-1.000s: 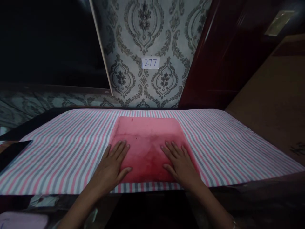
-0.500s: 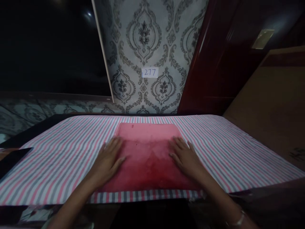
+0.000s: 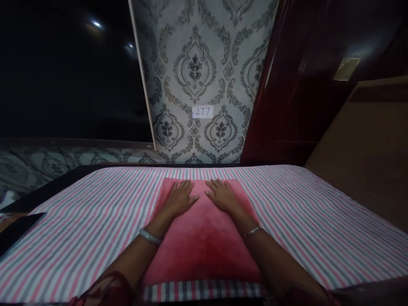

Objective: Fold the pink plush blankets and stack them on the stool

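Observation:
A pink-red cloth (image 3: pixel 204 233), folded into a flat rectangle, lies on a striped cloth (image 3: pixel 105 212) that covers the table. Near its far left corner my left hand (image 3: pixel 182 197) rests palm down on it, fingers stretched out and holding nothing. My right hand (image 3: pixel 221 194) lies flat close to the far right corner, thumb spread away from the fingers. The two hands are a short gap apart. A pale bangle circles my left wrist and a thin bracelet my right.
A large dark screen (image 3: pixel 70 76) stands at the back left. Behind the table, a paper label (image 3: pixel 202 111) reading 277 is on the patterned wall. At right are a dark red panel (image 3: pixel 270 114) and a cardboard box (image 3: pixel 366 148). A dark flat object (image 3: pixel 19 229) lies at the left edge.
Both hands have slid forward and inward, from the sides of the pink-red cloth to its far end. The creases across its far part now look smoother. The view has tilted up.

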The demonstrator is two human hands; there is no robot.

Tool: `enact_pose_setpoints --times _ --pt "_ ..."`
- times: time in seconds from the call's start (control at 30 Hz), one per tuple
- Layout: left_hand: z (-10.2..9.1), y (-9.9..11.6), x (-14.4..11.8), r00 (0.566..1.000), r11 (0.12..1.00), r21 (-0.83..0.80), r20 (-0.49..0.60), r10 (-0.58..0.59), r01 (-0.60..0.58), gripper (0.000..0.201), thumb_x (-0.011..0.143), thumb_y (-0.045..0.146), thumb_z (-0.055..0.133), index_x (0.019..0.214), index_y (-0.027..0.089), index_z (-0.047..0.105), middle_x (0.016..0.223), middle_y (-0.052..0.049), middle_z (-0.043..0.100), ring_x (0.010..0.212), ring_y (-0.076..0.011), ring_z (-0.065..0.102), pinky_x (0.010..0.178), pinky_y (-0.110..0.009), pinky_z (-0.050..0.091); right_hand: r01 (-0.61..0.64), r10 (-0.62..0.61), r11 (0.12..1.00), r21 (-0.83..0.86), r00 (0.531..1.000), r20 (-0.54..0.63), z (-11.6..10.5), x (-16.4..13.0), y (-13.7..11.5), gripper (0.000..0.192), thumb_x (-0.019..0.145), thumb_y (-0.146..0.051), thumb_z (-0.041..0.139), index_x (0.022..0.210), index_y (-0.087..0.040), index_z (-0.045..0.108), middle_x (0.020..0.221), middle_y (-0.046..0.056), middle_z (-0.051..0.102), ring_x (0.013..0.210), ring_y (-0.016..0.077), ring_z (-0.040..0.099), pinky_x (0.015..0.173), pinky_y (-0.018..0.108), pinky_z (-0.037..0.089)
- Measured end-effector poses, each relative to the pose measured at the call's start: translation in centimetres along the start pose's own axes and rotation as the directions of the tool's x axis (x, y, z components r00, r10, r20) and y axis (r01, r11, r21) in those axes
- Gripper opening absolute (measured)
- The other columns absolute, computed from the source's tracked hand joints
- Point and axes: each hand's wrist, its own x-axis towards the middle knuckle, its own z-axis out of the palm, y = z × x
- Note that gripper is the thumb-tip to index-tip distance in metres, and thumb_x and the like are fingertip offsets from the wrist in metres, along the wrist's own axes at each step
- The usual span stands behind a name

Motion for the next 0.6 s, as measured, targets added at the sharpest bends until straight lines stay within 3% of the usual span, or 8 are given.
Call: enact_pose_setpoints --times 0.17,0.23,0.3,0.43,0.53,0.6 --pt "-0.6 -1.8 0.1 0.963 0.958 0.093 -0.024 -0.269 0.27 0.063 0.1 0.047 0.032 0.15 0.009 0.04 0.158 -0.019 0.037 0.15 -0.033 0.026 0.121 -0.06 0.013 -0.286 0.288 0.957 0.048 0.957 -0.027 0.1 -0.2 3.8 0.055 0.103 -0.048 0.026 0.149 -0.026 0.046 0.159 0.007 0.039 0.147 0.0313 0.029 0.115 0.057 0.024" --pt "-0.9 -2.9 0.2 0.926 0.925 0.029 -0.011 -0.378 0.378 0.062 0.099 0.045 0.031 0.151 0.012 0.04 0.161 -0.016 0.033 0.15 -0.0352 0.024 0.118 -0.062 0.02 -0.393 0.395 0.913 0.108 0.919 0.002 0.0 -0.2 4.9 0.057 0.102 -0.05 0.024 0.149 -0.026 0.045 0.16 0.008 0.037 0.143 0.0324 0.035 0.111 0.056 0.032" --pt "-1.0 -4.0 0.1 0.885 0.881 -0.09 -0.008 -0.466 0.464 0.062 0.099 0.045 0.032 0.152 0.014 0.039 0.161 -0.017 0.034 0.146 -0.0378 0.032 0.114 -0.059 0.03 -0.472 0.476 0.869 0.145 0.879 0.011 -0.1 -0.4 5.5 0.059 0.101 -0.05 0.024 0.151 -0.024 0.042 0.155 0.013 0.042 0.137 0.0334 0.043 0.106 0.054 0.037" --pt "-0.9 -5.3 -0.4 0.829 0.808 -0.244 -0.028 -0.559 0.536 0.064 0.098 0.043 0.032 0.153 0.01 0.036 0.141 -0.025 0.055 0.133 -0.0383 0.05 0.106 -0.053 0.039 -0.508 0.523 0.845 0.169 0.851 -0.056 0.0 -0.6 5.6 0.062 0.1 -0.049 0.031 0.153 -0.019 0.038 0.136 0.021 0.058 0.13 0.0375 0.049 0.101 0.053 0.04" --pt "-0.9 -5.7 -0.7 0.798 0.762 -0.332 -0.045 -0.601 0.556 0.067 0.097 0.046 0.037 0.151 0.006 0.035 0.139 -0.027 0.056 0.132 -0.0368 0.052 0.106 -0.048 0.04 -0.536 0.579 0.785 0.311 0.813 -0.06 0.1 -0.6 5.7 0.065 0.098 -0.048 0.038 0.153 -0.014 0.037 0.137 0.024 0.056 0.13 0.0388 0.05 0.103 0.051 0.039" --pt "-1.0 -6.1 -0.8 0.769 0.706 -0.417 -0.027 -0.639 0.572 0.069 0.093 0.051 0.045 0.144 0.004 0.045 0.135 -0.027 0.06 0.127 -0.0369 0.057 0.102 -0.046 0.044 -0.557 0.623 0.72 0.415 0.782 -0.03 0.1 -0.5 6.0 0.066 0.098 -0.047 0.039 0.152 -0.009 0.037 0.139 0.025 0.056 0.131 0.0375 0.051 0.106 0.048 0.038"
